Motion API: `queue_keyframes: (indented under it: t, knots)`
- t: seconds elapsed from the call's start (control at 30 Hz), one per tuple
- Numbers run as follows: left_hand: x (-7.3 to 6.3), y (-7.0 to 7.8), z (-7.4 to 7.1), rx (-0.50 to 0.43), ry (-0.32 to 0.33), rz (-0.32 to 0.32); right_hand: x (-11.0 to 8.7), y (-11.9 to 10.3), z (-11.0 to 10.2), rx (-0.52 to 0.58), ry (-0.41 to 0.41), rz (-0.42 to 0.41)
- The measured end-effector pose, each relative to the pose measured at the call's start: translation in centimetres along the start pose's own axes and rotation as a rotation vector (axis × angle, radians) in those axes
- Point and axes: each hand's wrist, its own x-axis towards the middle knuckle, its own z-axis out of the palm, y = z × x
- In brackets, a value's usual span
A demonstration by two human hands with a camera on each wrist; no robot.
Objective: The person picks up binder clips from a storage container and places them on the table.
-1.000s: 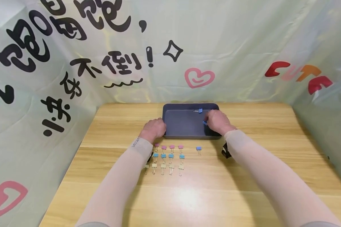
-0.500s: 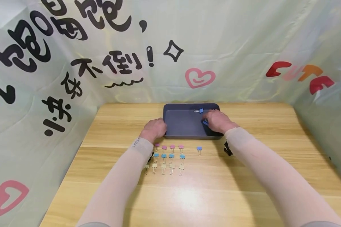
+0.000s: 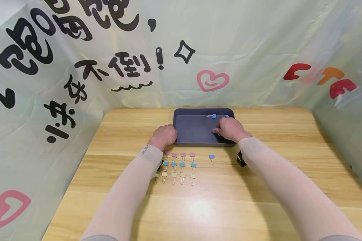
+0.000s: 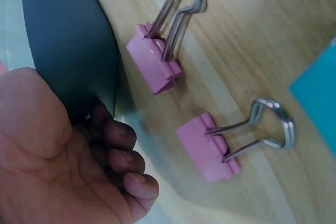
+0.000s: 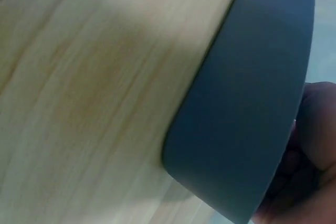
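Note:
My left hand point(image 3: 164, 135) grips the front left corner of a dark grey tray point(image 3: 196, 144). In the left wrist view its fingers point(image 4: 126, 158) curl beside the tray wall point(image 4: 73, 35). My right hand point(image 3: 230, 129) reaches into the tray's right side, fingertips low over the floor. A blue binder clip point(image 3: 213, 116) lies at the back of the tray, and another blue clip point(image 3: 226, 116) peeks out behind the hand. Whether the right fingers pinch a clip is hidden; the right wrist view shows mostly the tray's outer wall point(image 5: 236, 93).
In front of the tray stand rows of binder clips: pink point(image 3: 183, 155), light blue point(image 3: 182, 164) and cream point(image 3: 182, 175). A single blue clip point(image 3: 211, 156) lies to their right. A printed curtain point(image 3: 244, 50) rises behind the wooden table point(image 3: 277, 134).
My right fingertips have shifted left and down over the spot where a blue clip showed. That clip is now covered, and another shows behind the hand. My left hand stays put.

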Motion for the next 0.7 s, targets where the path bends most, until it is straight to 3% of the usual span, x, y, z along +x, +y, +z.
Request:
queue_keyframes:
  t: [0.23, 0.47, 0.7]
  knots:
    - [0.1, 0.1, 0.0, 0.008, -0.004, -0.002, -0.4, -0.5, -0.7, 0.031, 0.03, 0.099]
    - [0.1, 0.1, -0.2, -0.004, -0.008, -0.014, -0.5, -1.1, -0.5, -0.004, -0.011, 0.127]
    - [0.0, 0.2, -0.1, -0.008, -0.013, -0.014, -0.3, -1.3, 0.1, -0.02, 0.001, 0.159]
